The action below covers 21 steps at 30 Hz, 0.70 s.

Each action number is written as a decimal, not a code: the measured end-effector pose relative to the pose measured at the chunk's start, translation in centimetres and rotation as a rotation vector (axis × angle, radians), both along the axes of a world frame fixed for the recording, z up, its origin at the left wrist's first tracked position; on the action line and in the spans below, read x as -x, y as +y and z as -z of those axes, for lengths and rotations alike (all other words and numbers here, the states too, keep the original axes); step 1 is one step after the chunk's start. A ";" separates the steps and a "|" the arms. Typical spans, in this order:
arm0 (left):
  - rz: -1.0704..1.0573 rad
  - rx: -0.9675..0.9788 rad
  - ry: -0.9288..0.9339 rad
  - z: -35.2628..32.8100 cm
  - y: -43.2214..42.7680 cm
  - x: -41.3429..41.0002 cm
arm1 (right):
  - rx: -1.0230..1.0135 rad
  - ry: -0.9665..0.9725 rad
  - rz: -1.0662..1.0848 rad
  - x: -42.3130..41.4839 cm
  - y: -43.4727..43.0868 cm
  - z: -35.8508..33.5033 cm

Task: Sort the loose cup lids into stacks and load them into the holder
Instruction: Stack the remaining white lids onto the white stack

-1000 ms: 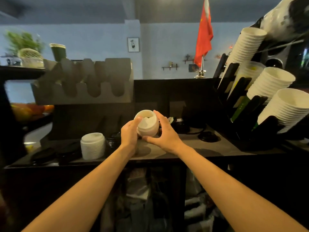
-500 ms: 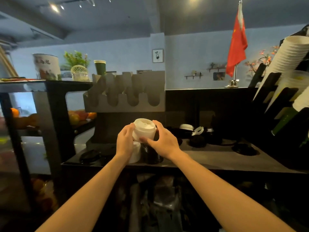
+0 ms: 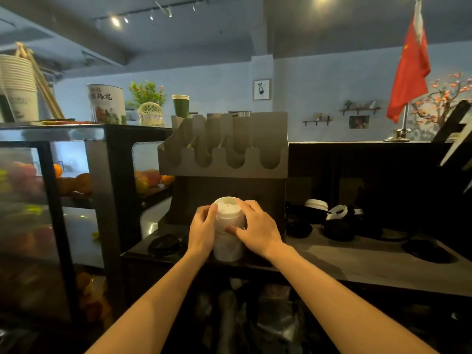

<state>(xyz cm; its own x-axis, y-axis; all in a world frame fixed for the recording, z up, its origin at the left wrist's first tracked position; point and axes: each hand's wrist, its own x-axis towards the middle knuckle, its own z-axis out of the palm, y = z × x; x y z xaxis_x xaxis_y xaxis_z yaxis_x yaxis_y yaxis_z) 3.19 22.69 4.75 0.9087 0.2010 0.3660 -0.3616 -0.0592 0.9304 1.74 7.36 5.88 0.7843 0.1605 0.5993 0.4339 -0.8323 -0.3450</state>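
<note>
Your left hand [image 3: 203, 227] and right hand [image 3: 258, 226] curl round the tall white plastic lid stack [image 3: 228, 215], probably squaring it on the dark counter [image 3: 357, 261].

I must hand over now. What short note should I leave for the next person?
Left hand and right hand: both grip the white lid stack, which stands on the counter before the lid holder.
Done: one white stack built.
To do: holder slots look empty; loose black lids and a few loose white lids lie on the counter; stack and load all.
</note>
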 end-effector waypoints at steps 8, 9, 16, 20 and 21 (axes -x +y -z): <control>0.012 -0.062 0.000 1.4 0.4 -1.9 | 0.183 0.071 0.066 -1.5 -0.5 0.3; 0.014 -0.047 -0.002 1.4 0.3 -2.0 | 0.199 0.071 0.074 -1.6 -0.4 0.3; 0.000 0.093 0.025 1.4 -1.1 -2.3 | 0.204 0.073 0.101 -1.6 -0.3 0.0; -0.025 0.093 0.069 0.8 -1.6 -2.1 | 0.224 0.097 0.105 -1.1 -0.1 -0.5; -0.027 0.092 0.083 0.6 -1.6 -2.0 | 0.244 0.109 0.107 -1.0 0.0 -0.7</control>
